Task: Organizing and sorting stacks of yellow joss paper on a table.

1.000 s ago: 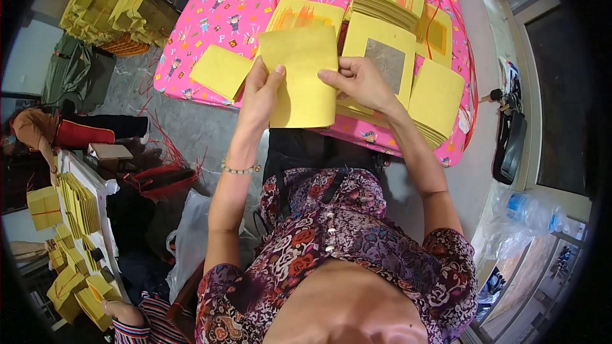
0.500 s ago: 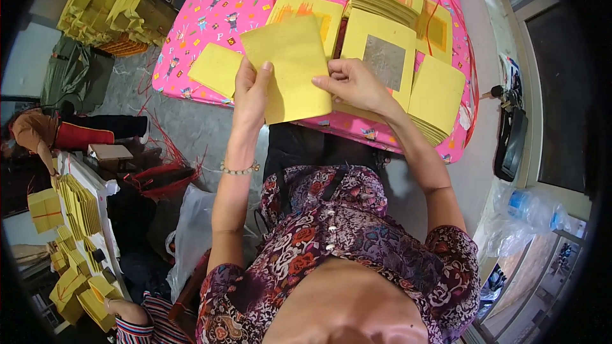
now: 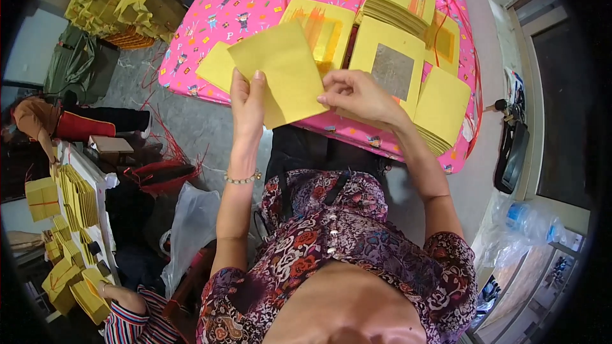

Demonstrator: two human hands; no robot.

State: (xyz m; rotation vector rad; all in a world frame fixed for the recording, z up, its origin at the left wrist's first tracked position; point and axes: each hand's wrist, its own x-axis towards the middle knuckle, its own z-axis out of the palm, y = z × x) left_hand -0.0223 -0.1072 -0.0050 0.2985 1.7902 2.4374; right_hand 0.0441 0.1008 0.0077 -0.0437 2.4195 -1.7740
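Note:
A yellow paper sheet is held up before me, tilted, over the near edge of the pink table cover; whether it is one sheet or a thin stack I cannot tell. My left hand grips its left edge, thumb on the front face. At the right edge, my right hand pinches it between thumb and curled fingers. Behind lies a yellow paper stack with orange streaks. On the right, a stack with a grey square stands beside a plain yellow stack. Another flat yellow stack lies at the left.
A taller stack and red strings lie at the back right. At lower left, two other people work at a white table bearing yellow bundles. A clear plastic bag is by my left arm; a window frame stands right.
The yellow sheet has tilted further, its top leaning left, and has shifted slightly left. Both hands still hold its edges. The whole view has shifted a little.

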